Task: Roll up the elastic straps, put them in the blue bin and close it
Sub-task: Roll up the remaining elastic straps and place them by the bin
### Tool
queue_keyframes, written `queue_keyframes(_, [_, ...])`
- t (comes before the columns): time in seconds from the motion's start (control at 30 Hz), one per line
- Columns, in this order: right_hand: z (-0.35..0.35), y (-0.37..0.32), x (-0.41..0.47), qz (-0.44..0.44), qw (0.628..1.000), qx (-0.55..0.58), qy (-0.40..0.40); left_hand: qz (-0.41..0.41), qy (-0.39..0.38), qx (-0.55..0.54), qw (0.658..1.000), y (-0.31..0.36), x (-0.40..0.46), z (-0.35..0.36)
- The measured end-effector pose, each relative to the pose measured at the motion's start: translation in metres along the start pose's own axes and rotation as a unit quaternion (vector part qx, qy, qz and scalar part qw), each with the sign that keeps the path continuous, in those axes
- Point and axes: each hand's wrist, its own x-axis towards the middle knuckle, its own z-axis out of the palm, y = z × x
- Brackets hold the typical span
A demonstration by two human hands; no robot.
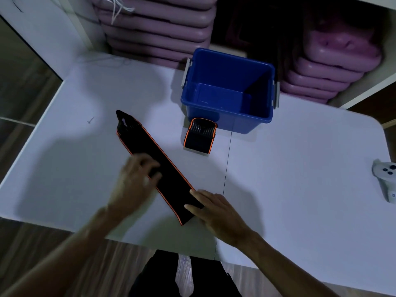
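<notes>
While blue bin (228, 91) sits open, empty: two straps, rolled strap (200, 136) touching bin's front, flat strap (154, 161) nearer, under spread-fingered left hand (135, 181) and right hand (214, 211).

Motion blurs the left hand (137, 179), its fingertips indistinct against the flat black strap (154, 166); a white controller (386, 181) is cut off at the right edge.
</notes>
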Motion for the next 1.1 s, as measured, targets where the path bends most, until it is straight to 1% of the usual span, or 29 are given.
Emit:
queue_keyframes(0.07, [0.001,0.012,0.005,-0.030,1.000,0.009,-0.006,0.054,-0.074,-0.023,0.996,0.041,-0.048,0.008])
queue_keyframes(0.1, [0.001,0.018,0.008,-0.045,0.999,0.012,-0.007,0.067,-0.112,-0.027,0.991,0.055,-0.067,0.013])
queue_keyframes(0.17, [-0.001,0.028,0.014,-0.074,0.997,0.013,-0.004,0.049,-0.149,-0.035,0.987,0.069,-0.091,0.026])
queue_keyframes(0.23, [-0.004,0.034,0.018,-0.096,0.995,0.020,-0.006,0.018,-0.137,-0.030,0.990,0.077,-0.099,0.037])
queue_keyframes(0.3, [-0.004,0.038,0.021,-0.107,0.994,0.032,-0.012,0.000,-0.094,-0.030,0.995,0.083,-0.100,0.046])
queue_keyframes(0.37, [-0.005,0.041,0.025,-0.104,0.993,0.053,-0.022,-0.034,-0.051,-0.039,0.997,0.087,-0.100,0.052])
queue_keyframes(0.43, [-0.009,0.040,0.030,-0.098,0.992,0.072,-0.029,-0.083,-0.025,-0.054,0.995,0.093,-0.095,0.051])
queue_keyframes(0.47, [-0.010,0.040,0.032,-0.100,0.992,0.077,-0.032,-0.095,-0.014,-0.054,0.994,0.093,-0.093,0.051])
queue_keyframes(0.5, [-0.010,0.041,0.032,-0.106,0.991,0.077,-0.034,-0.088,-0.006,-0.045,0.995,0.094,-0.092,0.052])
queue_keyframes(0.53, [-0.009,0.041,0.031,-0.113,0.990,0.073,-0.036,-0.065,0.000,-0.035,0.997,0.094,-0.092,0.053])
queue_keyframes(0.6, [-0.005,0.043,0.024,-0.125,0.989,0.066,-0.034,-0.031,-0.020,-0.026,0.999,0.087,-0.099,0.060])
queue_keyframes(0.73, [0.008,0.042,0.008,-0.145,0.989,0.033,-0.013,-0.024,-0.110,0.041,0.993,0.078,-0.115,0.071])
queue_keyframes(0.9, [0.018,0.040,0.002,-0.144,0.990,0.005,0.006,-0.008,-0.074,0.075,0.994,0.087,-0.113,0.067])
queue_keyframes(1.1, [0.013,0.039,0.004,-0.177,0.983,-0.042,0.028,-0.032,-0.081,0.101,0.991,0.096,-0.118,0.074])
